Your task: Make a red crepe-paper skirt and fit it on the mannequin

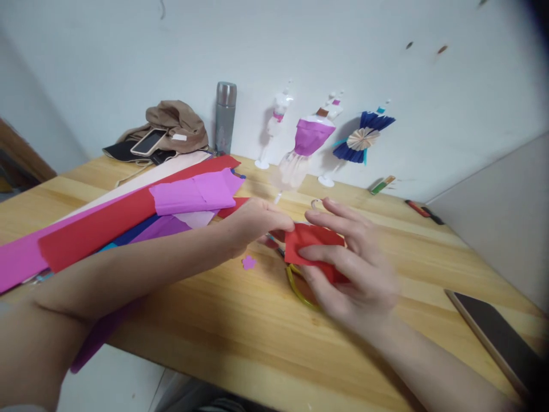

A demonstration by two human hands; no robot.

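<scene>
A small piece of red crepe paper point(315, 236) is held up over the wooden table. My left hand point(261, 222) pinches its left edge between thumb and fingers. From the right, my right hand point(360, 263) grips the same piece, its index finger lying across the front and other fingers raised behind; motion blurs this hand slightly. Below the paper lies a pair of scissors with yellow handles point(300, 289), its blades partly hidden. A small purple paper flower point(249, 262) rests on the table beside the scissors.
Long crepe paper strips, including a red strip point(103, 224) and a purple piece point(195, 193), cover the table's left side. Dress-form stands, one with a purple top point(315, 136), line the wall. A thermos point(225, 120), brown bag point(178, 126) and phone point(493, 332) are also here.
</scene>
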